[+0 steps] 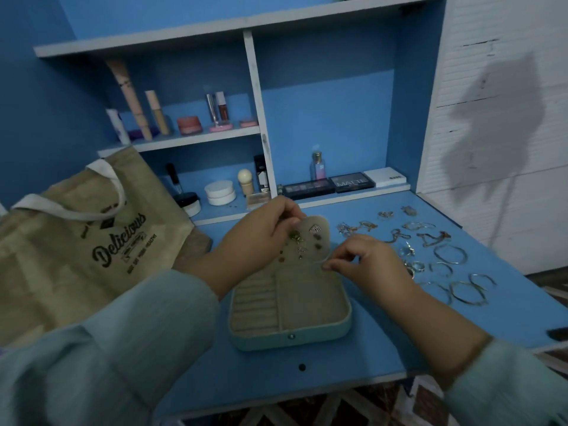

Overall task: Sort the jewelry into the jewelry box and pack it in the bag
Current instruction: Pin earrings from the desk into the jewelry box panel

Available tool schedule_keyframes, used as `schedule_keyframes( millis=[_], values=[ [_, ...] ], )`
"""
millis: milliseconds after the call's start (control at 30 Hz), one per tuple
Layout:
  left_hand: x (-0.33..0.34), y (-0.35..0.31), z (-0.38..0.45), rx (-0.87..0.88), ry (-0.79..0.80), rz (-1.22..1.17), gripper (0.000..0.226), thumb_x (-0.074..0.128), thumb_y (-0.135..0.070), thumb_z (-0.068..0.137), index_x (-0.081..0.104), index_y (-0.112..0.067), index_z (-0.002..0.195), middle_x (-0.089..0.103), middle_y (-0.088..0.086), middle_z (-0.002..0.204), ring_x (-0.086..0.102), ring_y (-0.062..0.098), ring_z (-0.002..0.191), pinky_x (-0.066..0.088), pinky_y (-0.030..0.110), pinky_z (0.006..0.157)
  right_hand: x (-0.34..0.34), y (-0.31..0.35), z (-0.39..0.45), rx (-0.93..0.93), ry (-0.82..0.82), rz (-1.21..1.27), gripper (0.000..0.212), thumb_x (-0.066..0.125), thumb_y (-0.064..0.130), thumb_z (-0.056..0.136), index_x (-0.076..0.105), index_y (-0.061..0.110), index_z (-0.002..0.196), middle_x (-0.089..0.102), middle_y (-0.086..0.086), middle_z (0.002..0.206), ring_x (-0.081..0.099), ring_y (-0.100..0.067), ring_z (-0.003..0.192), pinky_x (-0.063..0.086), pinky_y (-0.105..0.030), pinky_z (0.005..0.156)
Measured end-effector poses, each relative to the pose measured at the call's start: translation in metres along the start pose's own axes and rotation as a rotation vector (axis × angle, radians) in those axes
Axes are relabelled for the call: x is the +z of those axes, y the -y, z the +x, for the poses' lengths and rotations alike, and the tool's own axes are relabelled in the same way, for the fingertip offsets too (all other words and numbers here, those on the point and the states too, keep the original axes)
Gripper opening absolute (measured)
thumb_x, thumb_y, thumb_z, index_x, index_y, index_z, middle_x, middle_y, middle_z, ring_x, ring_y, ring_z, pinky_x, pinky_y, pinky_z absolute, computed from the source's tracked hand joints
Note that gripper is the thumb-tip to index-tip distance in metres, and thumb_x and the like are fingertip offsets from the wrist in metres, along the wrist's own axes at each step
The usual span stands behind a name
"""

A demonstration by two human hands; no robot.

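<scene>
An open teal jewelry box (338, 329) with beige lining lies on the blue desk in front of me. Its raised earring panel (310, 241) carries several studs and earrings. My left hand (261, 232) grips the panel's top left edge. My right hand (362, 262) pinches a small thin piece of jewelry at the panel's right side. Loose jewelry lies to the right: chains (396, 233), rings (413, 265) and hoop bangles (467, 292). A burlap tote bag (80, 241) printed "Delicious" stands at the left.
The desk (307, 379) ends close to me at a front edge. Shelves behind hold cosmetics: tubes (153, 112), jars (219, 192), a perfume bottle (318, 166) and palettes (352, 182). A white wall borders the right.
</scene>
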State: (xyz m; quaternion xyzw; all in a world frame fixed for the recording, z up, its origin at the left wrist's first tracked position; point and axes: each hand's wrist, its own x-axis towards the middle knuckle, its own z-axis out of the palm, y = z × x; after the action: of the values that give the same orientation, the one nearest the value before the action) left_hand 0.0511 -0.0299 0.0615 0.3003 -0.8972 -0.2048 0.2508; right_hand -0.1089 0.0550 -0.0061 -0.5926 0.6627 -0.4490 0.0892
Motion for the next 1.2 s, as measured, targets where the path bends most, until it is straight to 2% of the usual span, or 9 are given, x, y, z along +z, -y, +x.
schedule_keyframes(
  millis=[100,300,433,600,767,900,1033,1100,1200],
  values=[
    [-0.008,0.002,0.013,-0.043,0.023,-0.007,0.017,0.044,-0.023,0.097,0.047,-0.037,0.087,0.064,-0.007,0.103,0.058,0.011,0.094,0.047,0.029,0.082,0.007,-0.005,0.011,-0.008,0.008,-0.048,0.013,0.072,0.016,0.078,0.07,0.003,0.078,0.063,-0.009,0.085,0.053,-0.017,0.081,0.038,-0.019,0.072],
    [-0.016,0.009,0.033,-0.112,0.082,-0.05,0.018,0.044,-0.024,0.097,0.048,-0.036,0.084,0.064,-0.008,0.107,0.059,0.013,0.101,0.048,0.035,0.089,0.017,-0.014,0.022,-0.124,0.018,-0.134,0.008,0.067,0.006,0.081,0.075,0.006,0.083,0.065,-0.002,0.081,0.054,-0.013,0.078,0.037,-0.01,0.07],
    [-0.018,0.012,0.041,-0.134,0.096,-0.074,0.017,0.045,-0.027,0.097,0.048,-0.036,0.083,0.065,-0.008,0.108,0.06,0.018,0.102,0.049,0.04,0.089,0.026,-0.028,0.024,-0.123,-0.011,-0.163,0.005,0.073,0.007,0.077,0.076,0.011,0.079,0.063,-0.004,0.079,0.055,-0.019,0.081,0.044,-0.03,0.078],
    [-0.017,0.013,0.045,-0.133,0.105,-0.077,0.017,0.044,-0.027,0.097,0.047,-0.036,0.082,0.062,-0.018,0.103,0.06,0.014,0.101,0.05,0.033,0.081,0.028,-0.027,0.022,-0.102,-0.046,-0.147,0.005,0.072,0.01,0.078,0.076,0.012,0.081,0.053,0.004,0.078,0.046,-0.01,0.08,0.032,-0.006,0.076],
    [-0.019,0.01,0.045,-0.141,0.091,-0.087,0.015,0.044,-0.031,0.097,0.047,-0.036,0.083,0.061,-0.026,0.093,0.062,0.019,0.096,0.051,0.031,0.072,0.032,-0.022,0.021,-0.051,-0.083,-0.153,0.004,0.07,0.011,0.079,0.074,0.009,0.079,0.059,0.001,0.078,0.046,-0.006,0.078,0.031,-0.007,0.071],
    [-0.02,0.006,0.042,-0.152,0.102,-0.11,0.013,0.043,-0.031,0.097,0.048,-0.034,0.085,0.061,-0.029,0.086,0.063,0.023,0.098,0.052,0.038,0.078,0.032,-0.02,0.018,0.033,-0.126,-0.13,0.009,0.071,0.013,0.078,0.063,0.01,0.076,0.054,0.007,0.076,0.05,-0.01,0.078,0.041,-0.017,0.073],
    [-0.023,0.002,0.037,-0.171,0.149,-0.155,0.013,0.043,-0.029,0.097,0.05,-0.031,0.087,0.064,-0.029,0.082,0.064,0.016,0.098,0.051,0.038,0.085,0.031,-0.017,0.017,0.155,-0.118,-0.003,0.028,0.071,0.019,0.078,0.046,0.023,0.09,0.05,0.007,0.082,0.048,-0.008,0.081,0.036,-0.01,0.064],
    [-0.025,0.002,0.036,-0.185,0.188,-0.171,0.013,0.043,-0.028,0.097,0.05,-0.03,0.087,0.066,-0.03,0.08,0.065,0.013,0.095,0.051,0.035,0.084,0.03,-0.016,0.018,0.138,-0.087,-0.023,0.023,0.069,0.019,0.079,0.051,0.023,0.094,0.053,0.006,0.084,0.048,-0.007,0.08,0.036,-0.008,0.064],
    [-0.027,0.002,0.036,-0.219,0.238,-0.249,0.01,0.045,-0.024,0.096,0.052,-0.026,0.089,0.069,-0.021,0.087,0.065,0.0,0.089,0.051,0.023,0.08,0.027,-0.014,0.016,0.073,-0.076,-0.047,0.01,0.067,0.017,0.08,0.057,0.018,0.078,0.051,0.01,0.075,0.046,-0.003,0.071,0.036,-0.004,0.063]
  ],
)
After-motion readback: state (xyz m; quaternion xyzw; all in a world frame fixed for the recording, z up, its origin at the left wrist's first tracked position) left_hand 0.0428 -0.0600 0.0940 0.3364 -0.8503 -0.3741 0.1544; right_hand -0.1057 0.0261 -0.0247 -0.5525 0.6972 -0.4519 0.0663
